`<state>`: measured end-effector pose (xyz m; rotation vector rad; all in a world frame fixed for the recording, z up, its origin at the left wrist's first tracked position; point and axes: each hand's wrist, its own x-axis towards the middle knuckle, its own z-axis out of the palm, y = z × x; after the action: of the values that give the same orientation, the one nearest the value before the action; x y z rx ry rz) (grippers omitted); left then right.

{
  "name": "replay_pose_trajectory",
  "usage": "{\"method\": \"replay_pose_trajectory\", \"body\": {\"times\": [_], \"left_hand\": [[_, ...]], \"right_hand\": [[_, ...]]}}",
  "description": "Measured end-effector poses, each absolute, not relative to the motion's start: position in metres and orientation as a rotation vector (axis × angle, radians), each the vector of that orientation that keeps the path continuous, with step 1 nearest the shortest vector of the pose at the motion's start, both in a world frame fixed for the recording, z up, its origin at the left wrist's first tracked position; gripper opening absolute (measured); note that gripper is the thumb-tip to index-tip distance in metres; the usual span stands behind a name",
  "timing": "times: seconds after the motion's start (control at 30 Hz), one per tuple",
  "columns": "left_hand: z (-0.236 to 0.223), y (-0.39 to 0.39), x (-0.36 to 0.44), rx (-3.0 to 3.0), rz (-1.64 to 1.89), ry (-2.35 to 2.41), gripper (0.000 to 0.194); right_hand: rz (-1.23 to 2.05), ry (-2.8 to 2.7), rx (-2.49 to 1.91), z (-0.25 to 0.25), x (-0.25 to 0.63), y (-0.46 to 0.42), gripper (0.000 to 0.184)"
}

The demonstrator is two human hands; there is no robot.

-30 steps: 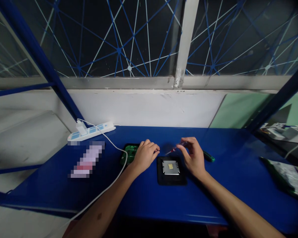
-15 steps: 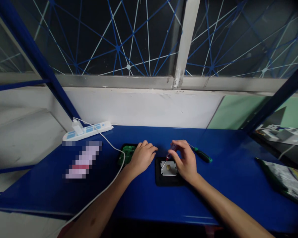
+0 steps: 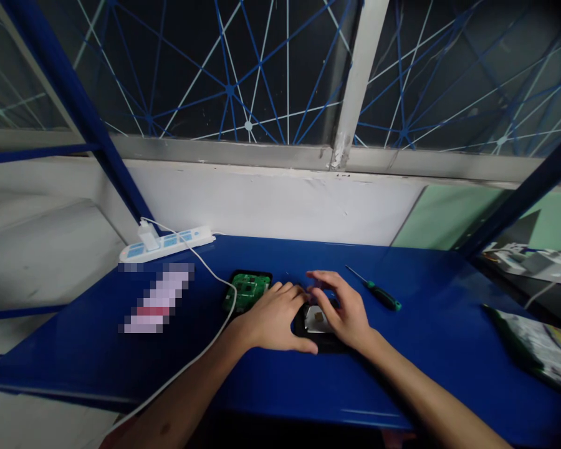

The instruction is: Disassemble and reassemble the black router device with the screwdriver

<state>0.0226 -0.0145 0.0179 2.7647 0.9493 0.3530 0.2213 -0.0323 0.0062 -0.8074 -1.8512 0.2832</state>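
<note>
A black device housing (image 3: 325,344) with a silver metal plate (image 3: 316,320) set in it lies on the blue table. My right hand (image 3: 348,312) is over its right side, fingers curled round a small screwdriver (image 3: 314,288) with a clear purplish handle, mostly hidden by the fingers. My left hand (image 3: 278,315) reaches across the housing's left edge with thumb spread from the fingers; its fingertips are close to the screwdriver, and contact is unclear. Left of it, a second black shell holding a green circuit board (image 3: 250,288) lies face up.
A green-and-black screwdriver (image 3: 383,296) lies right of my hands. A white cable (image 3: 215,343) runs from the power strip (image 3: 168,244) past the circuit board and under my left forearm. A silver-and-green packet (image 3: 537,346) is at the far right; a blurred pinkish item (image 3: 161,299) lies left.
My left hand has moved right, from beside the circuit board to the housing's left edge, uncovering the board. The screwdriver's shaft, visible earlier against the plate, is now hidden. The view has shifted slightly.
</note>
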Motion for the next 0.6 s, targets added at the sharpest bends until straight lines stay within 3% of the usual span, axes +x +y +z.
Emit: {"method": "replay_pose_trajectory", "body": {"times": [0.07, 0.23, 0.6], "left_hand": [[0.014, -0.015, 0.023, 2.783, 0.314, 0.917, 0.086], [0.006, -0.013, 0.024, 2.733, 0.320, 0.892, 0.098], [0.001, -0.009, 0.024, 2.719, 0.338, 0.856, 0.097]], "right_hand": [[0.335, -1.906, -0.783, 0.011, 0.219, -0.030, 0.036], [0.298, -1.816, -0.719, 0.021, 0.207, -0.019, 0.017], [0.542, -1.574, -0.862, 0.016, 0.208, -0.020, 0.011]]}}
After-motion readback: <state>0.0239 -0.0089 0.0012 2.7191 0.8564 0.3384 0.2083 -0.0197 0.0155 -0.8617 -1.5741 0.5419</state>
